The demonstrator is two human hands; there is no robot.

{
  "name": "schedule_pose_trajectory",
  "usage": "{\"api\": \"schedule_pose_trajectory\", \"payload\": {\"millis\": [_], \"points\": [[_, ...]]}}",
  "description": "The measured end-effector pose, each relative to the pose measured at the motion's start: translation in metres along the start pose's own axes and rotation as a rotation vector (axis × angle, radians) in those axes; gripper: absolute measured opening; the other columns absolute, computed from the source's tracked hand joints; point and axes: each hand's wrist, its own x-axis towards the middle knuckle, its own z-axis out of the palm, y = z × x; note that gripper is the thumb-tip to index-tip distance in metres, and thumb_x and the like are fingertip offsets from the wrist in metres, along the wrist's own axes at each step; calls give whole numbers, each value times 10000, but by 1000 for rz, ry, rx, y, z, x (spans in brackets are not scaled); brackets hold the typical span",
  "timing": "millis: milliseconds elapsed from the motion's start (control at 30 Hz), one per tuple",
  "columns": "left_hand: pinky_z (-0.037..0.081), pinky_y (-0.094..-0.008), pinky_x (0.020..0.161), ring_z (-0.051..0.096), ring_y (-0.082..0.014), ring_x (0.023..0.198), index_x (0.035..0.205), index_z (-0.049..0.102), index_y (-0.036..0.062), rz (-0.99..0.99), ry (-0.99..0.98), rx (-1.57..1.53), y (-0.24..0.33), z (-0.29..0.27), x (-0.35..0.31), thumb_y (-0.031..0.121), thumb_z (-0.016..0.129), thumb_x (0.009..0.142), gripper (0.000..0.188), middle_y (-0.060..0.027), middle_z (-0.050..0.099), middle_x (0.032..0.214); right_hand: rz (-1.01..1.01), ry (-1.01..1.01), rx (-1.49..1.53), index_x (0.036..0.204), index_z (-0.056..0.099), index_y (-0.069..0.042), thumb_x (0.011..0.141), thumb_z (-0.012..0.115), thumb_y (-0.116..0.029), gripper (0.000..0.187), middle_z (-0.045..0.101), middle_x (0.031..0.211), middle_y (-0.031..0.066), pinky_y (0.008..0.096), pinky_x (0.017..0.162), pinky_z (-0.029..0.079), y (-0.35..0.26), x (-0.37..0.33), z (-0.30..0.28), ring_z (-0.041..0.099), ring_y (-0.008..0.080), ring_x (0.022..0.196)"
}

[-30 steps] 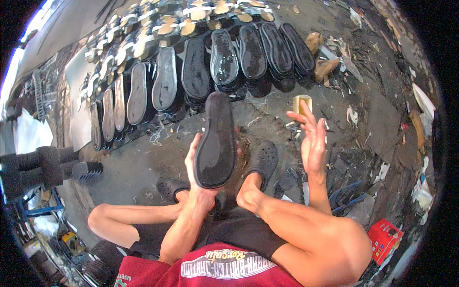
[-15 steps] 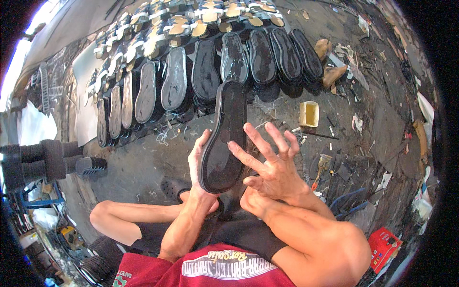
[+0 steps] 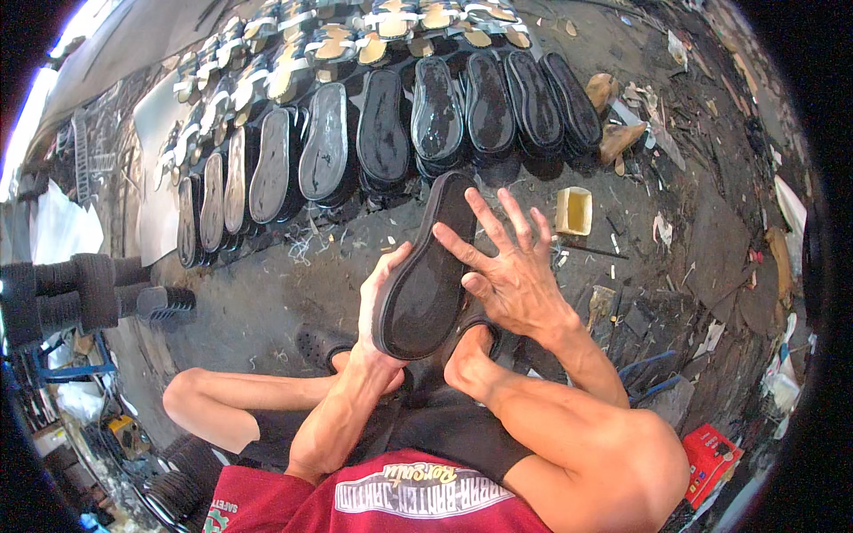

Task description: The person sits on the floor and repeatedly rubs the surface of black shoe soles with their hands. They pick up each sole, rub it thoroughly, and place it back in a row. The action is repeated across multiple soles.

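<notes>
A black shoe sole is held tilted above my lap, its toe end pointing away and slightly right. My left hand grips its left edge near the heel, thumb along the side, the other fingers hidden beneath. Over the sole's right side is my right hand, with fingers spread wide. Its index fingertip is at the sole's surface; whether it presses there I cannot tell. Beyond, stacks of black soles stand in a curved row, some with a wet-looking shine.
Sandals with pale footbeds are lined up behind the soles. A small square tub with yellowish contents is right of my right hand, a brush nearer. Dark stacked pieces are at left, a red box at lower right.
The sole has swung its toe end to the right and come a little nearer. My right hand has moved up along it, fingers still spread, while the left keeps its grip.
</notes>
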Motion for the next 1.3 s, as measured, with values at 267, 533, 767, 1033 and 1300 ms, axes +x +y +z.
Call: {"api": "schedule_pose_trajectory", "payload": {"millis": [267, 533, 767, 1033, 1300], "points": [[639, -434, 922, 784, -254, 1013, 1306, 714, 77, -5, -3, 29, 2, -7, 5, 420, 565, 1075, 440, -115, 792, 1213, -37, -41, 56, 1651, 407, -496, 1103, 233, -702, 611, 199, 1816, 56, 687, 1245, 108, -11, -5, 6, 211, 407, 1625], [632, -438, 928, 779, -263, 1029, 1338, 711, 96, 28, 128, 79, 1, -7, 6, 463, 579, 1065, 476, -117, 783, 1241, -83, -47, 139, 1643, 417, -504, 1104, 249, -702, 598, 207, 1809, 46, 683, 1243, 121, -27, -9, 10, 191, 386, 1624], [628, -454, 949, 750, -279, 1123, 1400, 670, 127, 24, 107, 81, -3, -2, 6, 506, 570, 1061, 519, -121, 744, 1318, -140, -73, 137, 1633, 427, -512, 1103, 263, -701, 587, 204, 1809, 33, 664, 1250, 108, -34, -11, 8, 181, 370, 1628], [612, -491, 1002, 730, -299, 1164, 1414, 657, 130, 158, 230, 223, -8, 14, -3, 489, 571, 1073, 502, -128, 725, 1353, -266, -72, 139, 1593, 453, -571, 1095, 234, -720, 564, 212, 1810, -3, 629, 1265, 93, -42, -12, 1, 171, 321, 1630], [637, -489, 932, 766, -306, 1018, 1340, 694, 86, 280, 321, 508, -10, 31, -5, 421, 582, 1079, 440, -141, 776, 1211, -344, 7, 301, 1507, 584, -559, 1098, 227, -722, 567, 265, 1794, 56, 608, 1243, 127, -30, -13, -7, 155, 334, 1633]]}}
